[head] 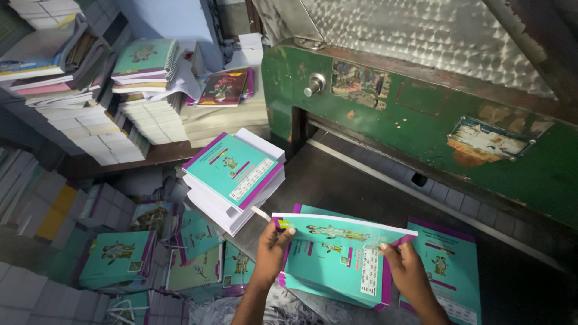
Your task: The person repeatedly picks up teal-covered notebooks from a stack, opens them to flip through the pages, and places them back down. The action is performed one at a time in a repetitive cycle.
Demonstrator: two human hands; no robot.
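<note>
In the lower middle of the frame, two hands hold a small bundle of teal books (337, 253) with purple edges over the dark metal table (361, 180) of a big green machine (421, 120). The left hand (274, 250) pinches the bundle's left edge, thumb on top and fingers tucked under. The right hand (404, 268) pinches the right edge the same way, with its fingers pressed close together. The bundle sits tilted, just above more teal books lying flat on the table. One more flat book (448, 271) lies at the lower right. A taller stack of books (235, 180) stands at the table's left edge, near the middle of the frame. To do this step well, I think both hands should grip evenly so no book slips out, and tap the edges so they line up straight. Many more books lie in piles on the floor (120, 259) at the lower left, and on shelves (90, 108) at the upper left.
</note>
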